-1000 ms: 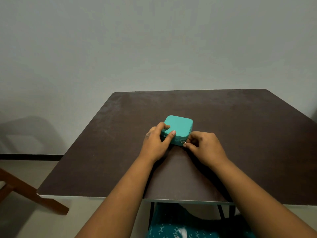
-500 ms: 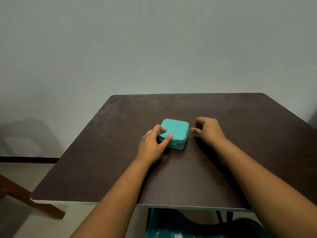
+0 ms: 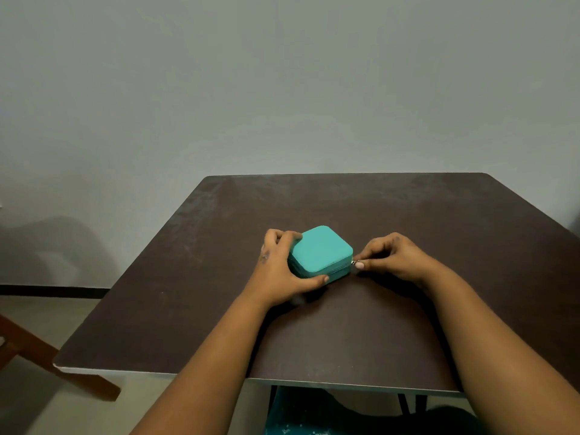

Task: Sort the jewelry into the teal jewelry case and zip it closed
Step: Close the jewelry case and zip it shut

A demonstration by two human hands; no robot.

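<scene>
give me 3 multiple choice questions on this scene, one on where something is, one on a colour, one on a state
1. Where does the right hand pinch the zipper pull?
A. at the case's right corner
B. on top of the lid
C. at the table's near edge

2. What colour is the jewelry case?
A. red
B. teal
C. white

3. How is the case's lid?
A. swung fully open
B. lying off beside the case
C. down on the base

Answers:
1 A: the pull sits at the right corner, between fingertips.
2 B: lid and sides are teal against the dark table.
3 C: the lid lies flat on the base while the left hand has a grip on its left side.
</scene>
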